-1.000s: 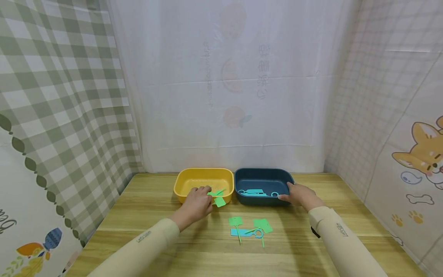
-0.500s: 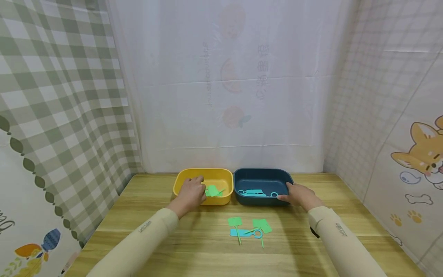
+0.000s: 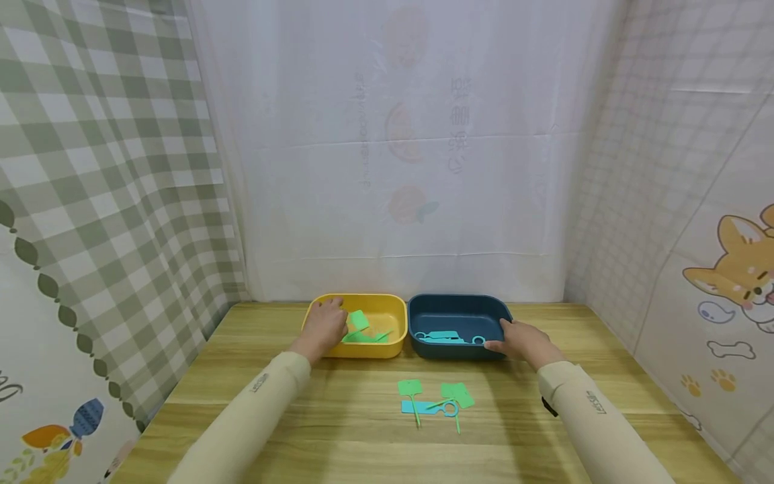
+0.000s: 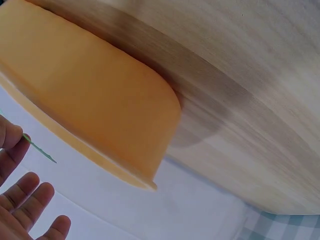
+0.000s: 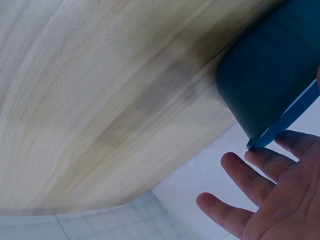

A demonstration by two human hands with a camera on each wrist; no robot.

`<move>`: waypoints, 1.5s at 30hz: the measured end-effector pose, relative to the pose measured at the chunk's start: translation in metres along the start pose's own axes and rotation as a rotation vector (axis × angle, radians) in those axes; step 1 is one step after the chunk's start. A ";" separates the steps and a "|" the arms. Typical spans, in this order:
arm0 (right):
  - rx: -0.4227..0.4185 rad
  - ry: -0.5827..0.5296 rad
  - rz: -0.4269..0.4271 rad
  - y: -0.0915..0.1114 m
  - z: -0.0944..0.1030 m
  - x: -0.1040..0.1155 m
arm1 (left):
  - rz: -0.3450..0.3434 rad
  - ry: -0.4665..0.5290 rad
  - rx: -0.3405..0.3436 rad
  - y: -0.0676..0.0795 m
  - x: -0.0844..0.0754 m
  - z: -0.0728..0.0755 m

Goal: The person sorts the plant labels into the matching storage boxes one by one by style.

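Observation:
My left hand is over the left part of the yellow bin. In the left wrist view, its thumb and forefinger pinch the thin stem of a green tag, while the other fingers spread loosely. This tag's square head shows inside the bin in the head view. More green tags lie on the bin floor. My right hand rests on the right front corner of the dark blue bin, fingers fairly straight against its rim. Blue ring-ended tags lie inside it.
In front of the bins, a green square-headed tag, another green tag and a blue ring-ended tag lie close together, partly overlapping. The wooden table is bounded by a white curtain behind and cloth at both sides.
My left hand has moved left and further over the yellow bin, carrying the pinched green tag from its front edge to inside the rim. My right hand has stayed at the blue bin.

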State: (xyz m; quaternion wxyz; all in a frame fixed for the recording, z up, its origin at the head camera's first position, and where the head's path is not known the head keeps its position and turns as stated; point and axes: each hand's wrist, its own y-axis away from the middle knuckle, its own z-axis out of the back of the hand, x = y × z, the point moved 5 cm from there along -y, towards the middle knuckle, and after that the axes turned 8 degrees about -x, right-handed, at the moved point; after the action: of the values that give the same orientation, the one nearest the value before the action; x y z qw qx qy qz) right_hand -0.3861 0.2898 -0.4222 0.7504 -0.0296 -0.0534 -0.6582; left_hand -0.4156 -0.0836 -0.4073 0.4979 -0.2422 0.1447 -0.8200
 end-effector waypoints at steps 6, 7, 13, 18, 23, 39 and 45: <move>0.007 0.006 -0.002 0.000 0.000 -0.001 | 0.024 -0.014 0.055 -0.004 0.002 -0.007; 0.006 0.007 -0.002 -0.001 0.000 -0.001 | 0.027 -0.013 0.060 -0.004 0.002 -0.007; -0.011 0.005 0.006 -0.001 0.001 0.000 | 0.044 0.009 0.073 -0.009 0.001 -0.013; -0.019 0.002 0.002 -0.002 0.001 0.000 | 0.056 0.016 0.101 -0.011 -0.002 -0.014; -0.016 0.005 0.005 -0.003 0.000 -0.001 | 0.052 0.011 0.104 -0.012 -0.005 -0.015; -0.009 -0.002 0.001 -0.002 0.002 0.001 | -0.024 0.046 0.036 -0.007 -0.021 0.000; -0.010 -0.006 0.008 -0.002 0.000 -0.001 | -0.083 0.045 0.016 -0.002 -0.038 0.010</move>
State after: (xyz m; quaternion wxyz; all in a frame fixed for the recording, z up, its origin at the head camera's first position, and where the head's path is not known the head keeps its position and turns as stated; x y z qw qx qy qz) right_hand -0.3878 0.2907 -0.4224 0.7526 -0.0355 -0.0522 -0.6554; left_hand -0.3973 -0.0490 -0.4069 0.4620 -0.2254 0.1390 -0.8464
